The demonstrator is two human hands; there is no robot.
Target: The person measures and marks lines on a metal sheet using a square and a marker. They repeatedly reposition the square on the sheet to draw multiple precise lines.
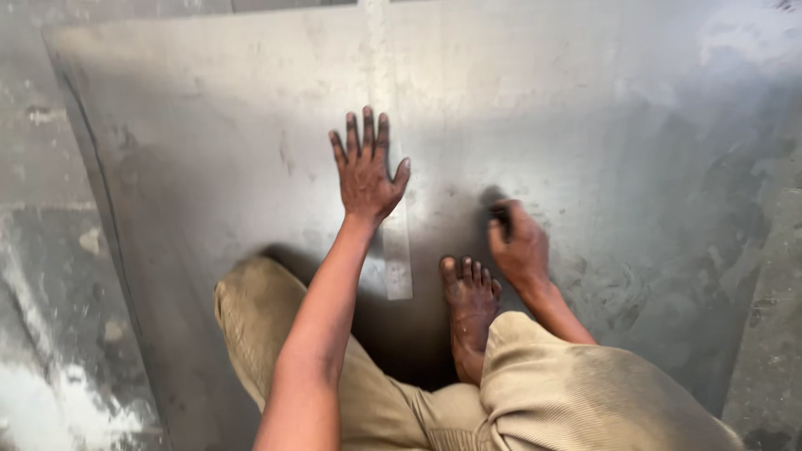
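A large grey metal sheet (585,125) lies on the floor under me. A long steel ruler (398,250) runs up and down across its middle. My left hand (364,167) is pressed flat on the sheet, fingers spread, with its thumb side against the ruler's left edge. My right hand (520,244) is closed around a small dark tool (499,214) whose tip touches the sheet to the right of the ruler; the tool's kind is hard to tell. My bare right foot (469,301) rests on the sheet between the ruler and the right hand.
I squat in khaki trousers (568,392) on the sheet. The sheet's left edge (100,200) curves down over a worn concrete floor (42,276). A strip of floor (773,317) shows at the lower right. Smudges mark the sheet's right part.
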